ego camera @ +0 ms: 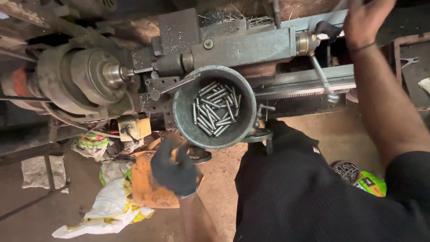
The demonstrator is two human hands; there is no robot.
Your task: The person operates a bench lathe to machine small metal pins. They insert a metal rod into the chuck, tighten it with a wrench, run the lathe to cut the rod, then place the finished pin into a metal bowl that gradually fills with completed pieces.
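Many steel pins fill the bowl just above the gloved left hand.

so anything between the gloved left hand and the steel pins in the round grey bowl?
Nothing visible. The gloved left hand is just below the round grey metal bowl; the short steel pins lie uncovered.

The left hand wears a dark grey knitted work glove, its cuff ending at a bare forearm. The right hand is bare, with a thin dark band around the wrist. A black ribbed garment covers the torso and upper right arm.
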